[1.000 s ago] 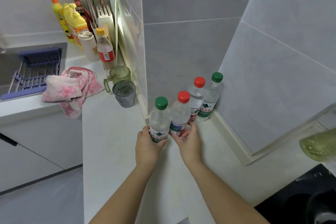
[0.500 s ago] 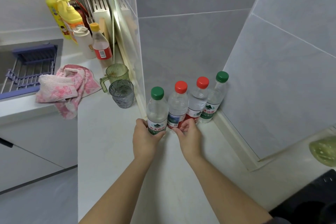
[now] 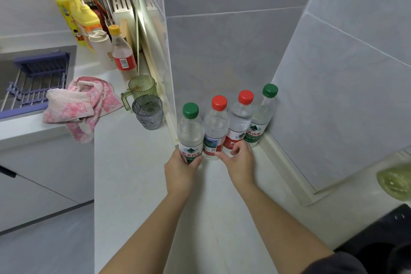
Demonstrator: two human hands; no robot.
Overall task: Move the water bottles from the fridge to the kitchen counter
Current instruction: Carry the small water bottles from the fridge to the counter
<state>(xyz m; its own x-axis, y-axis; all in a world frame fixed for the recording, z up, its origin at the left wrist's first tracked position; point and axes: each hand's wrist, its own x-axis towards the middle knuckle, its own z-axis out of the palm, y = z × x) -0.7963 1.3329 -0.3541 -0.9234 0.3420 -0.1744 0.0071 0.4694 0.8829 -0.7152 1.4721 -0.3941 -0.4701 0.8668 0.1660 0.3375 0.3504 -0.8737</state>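
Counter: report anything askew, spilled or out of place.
Only the towel: it lies crumpled by the sink with one end hanging over the counter edge. The four bottles stand upright in a row; no spill shows.

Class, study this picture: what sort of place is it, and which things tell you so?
Most likely a home kitchen: a sink with a drying rack, a dish soap bottle and a knife block.
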